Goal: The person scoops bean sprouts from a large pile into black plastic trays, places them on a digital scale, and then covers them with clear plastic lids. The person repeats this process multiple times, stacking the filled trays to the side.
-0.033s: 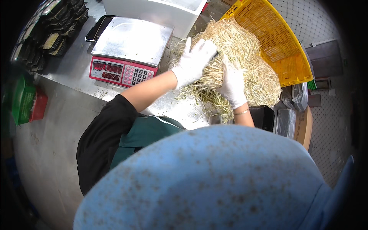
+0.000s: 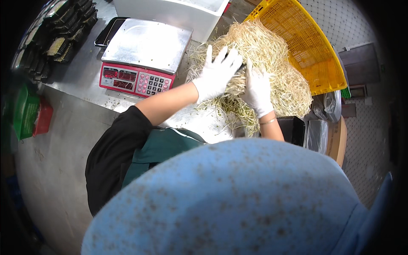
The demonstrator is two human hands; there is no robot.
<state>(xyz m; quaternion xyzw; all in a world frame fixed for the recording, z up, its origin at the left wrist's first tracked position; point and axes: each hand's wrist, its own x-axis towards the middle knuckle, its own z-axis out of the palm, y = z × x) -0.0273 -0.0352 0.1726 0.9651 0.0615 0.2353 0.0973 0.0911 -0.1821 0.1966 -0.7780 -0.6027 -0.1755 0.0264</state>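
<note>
A large pale heap of thin sprouts, greener at its near side, lies on the metal table. My left hand, in a white glove, rests against the heap with its fingers raised and spread. My right hand, also gloved, has its fingers bent around a clump between the hands. A small dark object near the left fingertips is mostly hidden. Just left of the heap is a red scale with a steel plate.
A yellow crate stands behind the heap, a white bin beyond the scale. Stacked black trays are at far left, green and red baskets below. Bags and a black container are at right.
My left hand's fingers have spread and shifted slightly. The clump between my hands has turned, showing more of its matted lower part. My right wrist has moved slightly.
</note>
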